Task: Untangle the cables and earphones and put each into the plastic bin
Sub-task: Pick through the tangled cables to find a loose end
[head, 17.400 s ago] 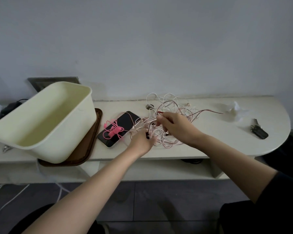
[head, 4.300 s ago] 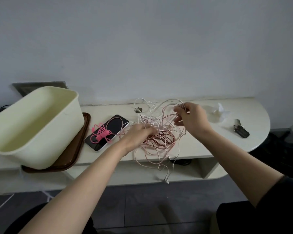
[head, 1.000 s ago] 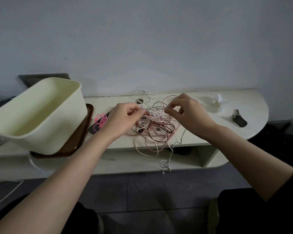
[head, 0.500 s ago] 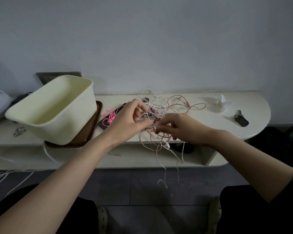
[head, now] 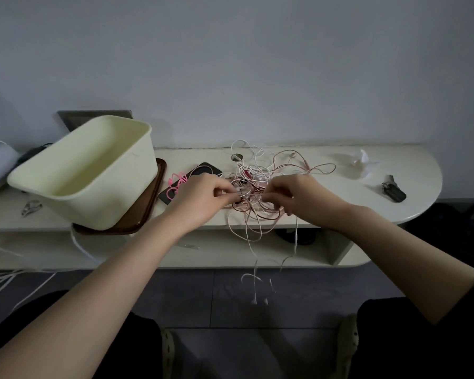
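A knotted tangle (head: 257, 184) of white and pinkish-red cables and earphones lies on the table (head: 340, 198), white strands dangling over its front edge, with the cream plastic bin (head: 101, 201) tilted, open-topped, well left.

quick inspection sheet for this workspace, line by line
surface: cream tabletop, rounded at the right end, shelf below.
job's things: cable tangle on the tabletop; pink earphones lying on a phone; plastic bin on a brown tray, nothing seen inside.
clutter: keys, crumpled wrapper, small metal item left of the bin.
hands: left hand and right hand each pinch strands at the tangle's middle.
cables: white earphone leads hang over the front edge toward the floor.
surroundings: grey wall, dark tiled floor, white cords on the floor at left.
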`<state>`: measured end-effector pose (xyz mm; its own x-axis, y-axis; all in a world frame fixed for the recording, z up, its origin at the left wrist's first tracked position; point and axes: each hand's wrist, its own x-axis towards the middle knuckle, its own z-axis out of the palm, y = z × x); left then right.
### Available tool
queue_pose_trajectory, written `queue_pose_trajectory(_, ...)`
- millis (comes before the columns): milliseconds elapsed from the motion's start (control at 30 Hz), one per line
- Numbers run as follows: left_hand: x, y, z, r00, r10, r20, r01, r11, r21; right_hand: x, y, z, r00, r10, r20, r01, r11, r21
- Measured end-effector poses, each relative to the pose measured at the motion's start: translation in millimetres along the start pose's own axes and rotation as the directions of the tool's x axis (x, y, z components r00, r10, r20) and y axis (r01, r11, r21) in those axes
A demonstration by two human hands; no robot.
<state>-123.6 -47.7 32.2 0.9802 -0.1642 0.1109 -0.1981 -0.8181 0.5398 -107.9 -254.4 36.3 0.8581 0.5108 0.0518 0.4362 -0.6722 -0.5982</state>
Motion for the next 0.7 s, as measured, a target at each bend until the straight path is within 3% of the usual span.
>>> queue_pose_trajectory(133,-2,-8,-5,0.974,-0.111,0.196,0.117,0.993,-0.018,1,6,-4,0.997,0.050,-0.060,-0.050,0.999,0.013)
queue_pose_trajectory(167,-3,-9,-3,0.974,-0.111,0.198,0.116,0.993,-0.015,0,6,-4,0.996,0.053,-0.066,-0.052,0.999,0.014)
queue_pose_trajectory(267,-2,-3,0,0.999,-0.032,0.032,0.030,0.999,0.040,0,-1,0,0.997,0.019,-0.070,-0.019,1.000,0.003)
queue_pose_trajectory(333,-2,3,4,0.997,0.043,0.058,-0.038,0.996,-0.078,0,-7,1,0.997,-0.005,-0.075,0.010,0.997,0.077)
queue_pose_trajectory(433,-7,15,13,0.964,0.125,0.235,-0.038,0.939,-0.341,1,-14,2,0.998,-0.011,-0.058,0.025,0.971,0.239)
queue_pose_trajectory(500,-7,16,17,0.978,0.108,0.179,-0.038,0.932,-0.360,1,-15,1,0.998,0.006,-0.070,0.014,0.959,0.283)
queue_pose_trajectory(633,-3,11,19,0.993,0.032,-0.112,-0.043,0.994,-0.102,0,-15,-1,0.996,0.028,-0.081,0.004,0.932,0.361)
queue_pose_trajectory(700,-6,13,19,0.972,0.017,-0.233,-0.051,0.988,-0.143,-1,-17,-2,0.995,0.028,-0.092,0.014,0.904,0.428)
